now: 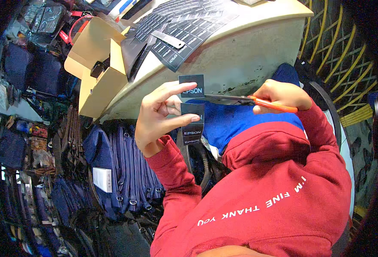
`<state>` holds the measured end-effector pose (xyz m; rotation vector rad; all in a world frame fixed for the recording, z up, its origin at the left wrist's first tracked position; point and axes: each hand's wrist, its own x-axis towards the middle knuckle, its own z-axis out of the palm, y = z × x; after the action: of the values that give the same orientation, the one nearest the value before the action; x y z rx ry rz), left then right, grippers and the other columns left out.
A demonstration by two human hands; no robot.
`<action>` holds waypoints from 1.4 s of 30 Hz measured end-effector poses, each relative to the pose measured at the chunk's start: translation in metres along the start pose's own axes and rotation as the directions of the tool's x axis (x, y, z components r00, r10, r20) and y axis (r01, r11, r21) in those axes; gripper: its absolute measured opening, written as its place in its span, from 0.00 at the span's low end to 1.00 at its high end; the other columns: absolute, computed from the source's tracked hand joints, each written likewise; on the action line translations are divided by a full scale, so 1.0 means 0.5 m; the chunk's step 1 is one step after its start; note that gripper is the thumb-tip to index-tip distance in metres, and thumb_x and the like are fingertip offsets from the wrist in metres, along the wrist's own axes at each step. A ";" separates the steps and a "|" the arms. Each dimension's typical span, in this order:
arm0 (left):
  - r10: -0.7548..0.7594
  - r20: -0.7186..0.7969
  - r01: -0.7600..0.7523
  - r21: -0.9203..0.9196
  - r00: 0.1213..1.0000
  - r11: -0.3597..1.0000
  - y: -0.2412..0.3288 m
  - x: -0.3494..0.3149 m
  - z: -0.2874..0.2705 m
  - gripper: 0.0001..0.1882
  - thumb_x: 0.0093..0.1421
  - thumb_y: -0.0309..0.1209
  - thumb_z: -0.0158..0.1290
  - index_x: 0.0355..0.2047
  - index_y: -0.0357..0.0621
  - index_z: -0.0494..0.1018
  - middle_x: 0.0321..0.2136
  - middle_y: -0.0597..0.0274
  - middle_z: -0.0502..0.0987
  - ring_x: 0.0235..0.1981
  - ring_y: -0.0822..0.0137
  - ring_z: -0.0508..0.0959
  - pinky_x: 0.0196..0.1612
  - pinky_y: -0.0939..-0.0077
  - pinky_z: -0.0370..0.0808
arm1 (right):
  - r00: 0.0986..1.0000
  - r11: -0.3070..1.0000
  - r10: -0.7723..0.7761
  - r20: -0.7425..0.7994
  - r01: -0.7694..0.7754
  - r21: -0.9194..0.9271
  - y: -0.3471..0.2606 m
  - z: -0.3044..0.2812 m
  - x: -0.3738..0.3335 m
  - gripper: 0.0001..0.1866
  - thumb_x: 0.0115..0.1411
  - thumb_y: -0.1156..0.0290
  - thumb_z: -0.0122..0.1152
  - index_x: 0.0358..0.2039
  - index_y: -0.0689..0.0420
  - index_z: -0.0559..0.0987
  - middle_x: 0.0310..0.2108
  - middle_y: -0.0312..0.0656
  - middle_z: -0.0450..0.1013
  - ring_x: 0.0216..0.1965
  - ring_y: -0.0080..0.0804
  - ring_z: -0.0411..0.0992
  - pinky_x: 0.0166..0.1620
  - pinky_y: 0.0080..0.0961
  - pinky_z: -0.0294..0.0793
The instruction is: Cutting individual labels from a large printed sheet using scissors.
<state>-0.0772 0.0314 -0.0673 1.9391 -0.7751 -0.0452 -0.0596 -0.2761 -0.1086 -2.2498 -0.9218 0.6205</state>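
My left hand (154,115) is closed, pinching black printed label pieces in front of my body. Its index finger holds an upper black label piece (191,79), and the thumb presses on a lower label strip (192,109) that hangs down with white lettering. A narrow gap lies between the two pieces. Closed around the orange handles of scissors (279,106), my right hand (283,95) is on the right. The scissor blades point left, and their tips reach the gap beside the upper piece. Whether the pieces are fully separate, I cannot tell.
Printed black label sheets (193,36) and a metal ruler (168,39) lie on the pale table (274,12) ahead. An open cardboard box (105,92) stands at its left edge. Navy straps and bags (131,167) fill the left, with a white box (102,180) among them.
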 end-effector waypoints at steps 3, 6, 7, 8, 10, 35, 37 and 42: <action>-0.030 -0.020 0.029 -0.057 0.999 0.998 0.000 0.003 0.003 0.32 0.38 0.15 0.66 0.48 0.38 0.73 0.41 0.68 0.70 0.24 0.84 0.64 0.27 0.92 0.68 | 0.987 0.993 0.006 -0.161 0.013 0.118 0.036 0.013 -0.001 0.25 0.59 0.53 0.56 0.18 0.63 0.71 0.11 0.33 0.57 0.17 0.20 0.56 0.20 0.26 0.56; -0.009 0.027 0.010 -0.036 1.000 0.999 -0.007 0.011 0.013 0.32 0.39 0.14 0.64 0.49 0.37 0.71 0.42 0.66 0.70 0.23 0.85 0.64 0.26 0.93 0.67 | 0.910 0.871 -0.020 -0.414 0.219 0.440 0.058 0.039 0.025 0.17 0.57 0.61 0.61 0.19 0.58 0.70 0.15 0.24 0.56 0.19 0.12 0.52 0.20 0.18 0.50; -0.006 0.039 0.008 -0.039 0.999 0.999 -0.008 0.017 0.021 0.32 0.39 0.14 0.64 0.49 0.37 0.71 0.42 0.66 0.70 0.23 0.85 0.64 0.26 0.93 0.67 | 0.907 0.869 -0.010 -0.421 0.216 0.445 0.055 0.044 0.034 0.17 0.57 0.61 0.61 0.19 0.58 0.70 0.15 0.24 0.56 0.19 0.12 0.52 0.20 0.18 0.50; -0.017 0.054 0.023 -0.106 0.998 0.994 -0.008 0.021 0.031 0.32 0.40 0.14 0.64 0.49 0.36 0.71 0.42 0.66 0.70 0.23 0.85 0.64 0.26 0.93 0.66 | 0.871 0.837 -0.061 -0.488 0.311 0.451 0.049 0.047 0.045 0.17 0.56 0.61 0.62 0.19 0.58 0.70 0.16 0.24 0.56 0.19 0.13 0.53 0.21 0.18 0.51; -0.040 0.074 0.052 -0.178 0.996 0.983 -0.004 0.025 0.045 0.31 0.40 0.14 0.64 0.48 0.36 0.72 0.43 0.66 0.69 0.24 0.86 0.64 0.25 0.93 0.65 | 0.820 0.786 -0.106 -0.562 0.415 0.458 0.018 0.043 0.063 0.16 0.55 0.62 0.64 0.20 0.58 0.71 0.17 0.24 0.58 0.21 0.13 0.55 0.22 0.18 0.54; -0.084 0.114 0.102 -0.156 0.990 0.983 -0.002 0.047 0.058 0.35 0.43 0.15 0.62 0.54 0.39 0.65 0.44 0.60 0.72 0.21 0.87 0.63 0.25 0.93 0.67 | -0.081 0.975 -0.112 -0.990 -0.199 -0.094 0.381 -0.474 0.226 0.13 0.47 0.63 0.56 0.30 0.58 0.75 0.27 0.46 0.75 0.31 0.37 0.75 0.36 0.29 0.71; -0.109 0.081 0.121 -0.163 0.991 0.979 0.000 0.043 0.056 0.35 0.43 0.15 0.62 0.53 0.39 0.66 0.44 0.61 0.72 0.21 0.87 0.63 0.24 0.93 0.66 | -0.036 0.973 0.055 -0.998 -0.223 0.062 0.379 -0.484 0.232 0.12 0.47 0.65 0.56 0.30 0.57 0.75 0.25 0.45 0.75 0.30 0.38 0.75 0.35 0.30 0.72; -0.078 -0.010 0.075 -0.180 0.997 0.981 -0.015 0.046 0.056 0.30 0.43 0.16 0.63 0.49 0.38 0.68 0.42 0.62 0.72 0.22 0.87 0.64 0.24 0.93 0.65 | -0.044 0.997 0.011 -0.999 -0.074 0.014 0.305 -0.367 0.247 0.11 0.49 0.66 0.58 0.27 0.62 0.76 0.20 0.42 0.74 0.24 0.30 0.73 0.29 0.27 0.70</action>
<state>-0.0650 -0.0010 -0.0806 1.7947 -0.6620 -0.1404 0.2017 -0.3375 -0.1094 -1.9263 0.0102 -1.1186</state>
